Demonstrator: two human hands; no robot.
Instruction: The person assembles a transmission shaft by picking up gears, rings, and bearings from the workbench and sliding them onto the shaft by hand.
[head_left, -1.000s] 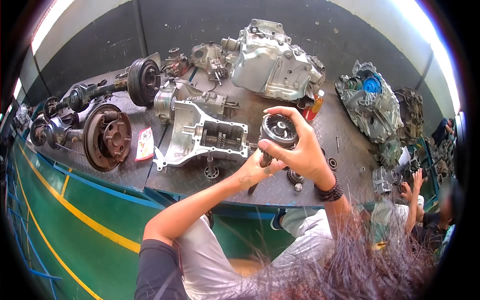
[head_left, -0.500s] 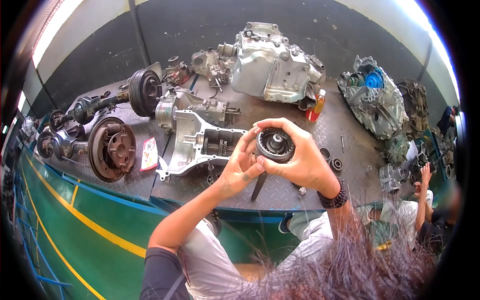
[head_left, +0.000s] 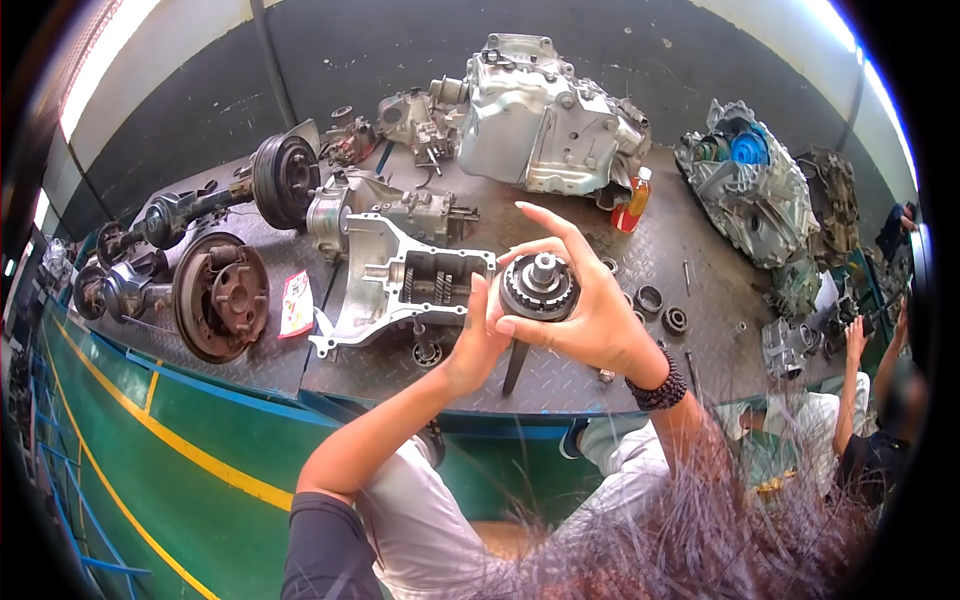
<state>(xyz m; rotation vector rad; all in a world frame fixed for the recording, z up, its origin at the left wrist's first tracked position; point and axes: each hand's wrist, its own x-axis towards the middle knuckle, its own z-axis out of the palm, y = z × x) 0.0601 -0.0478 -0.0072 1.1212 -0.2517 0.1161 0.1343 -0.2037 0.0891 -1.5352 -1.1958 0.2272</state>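
Observation:
Between my hands stands a gear shaft [head_left: 546, 265], its splined end pointing up through a dark toothed ring [head_left: 540, 303]. A dark tapered length of the shaft shows below, down toward the bench. My right hand [head_left: 600, 315] curls round the ring's right side, thumb across the front and index finger raised behind. Against the left side rests my left hand [head_left: 474, 340], one finger pointing up; its other fingers are mostly hidden behind the ring. Just left lies an open gearbox housing [head_left: 365, 290] with gears inside. A bearing [head_left: 427, 353] sits below it.
Bearings and rings, one a loose bearing [head_left: 675, 319], lie right of my hands. A large transmission [head_left: 540, 130] and an oil bottle [head_left: 631, 203] stand behind. Brake drum and axle parts [head_left: 222, 298] are left; another opened casing [head_left: 750, 190] is right. A co-worker's hand [head_left: 856, 340] is far right.
The splined end shows higher above the toothed ring. My right index finger has lifted off the ring. My left hand has shifted lower on the left side, fingers less spread over it.

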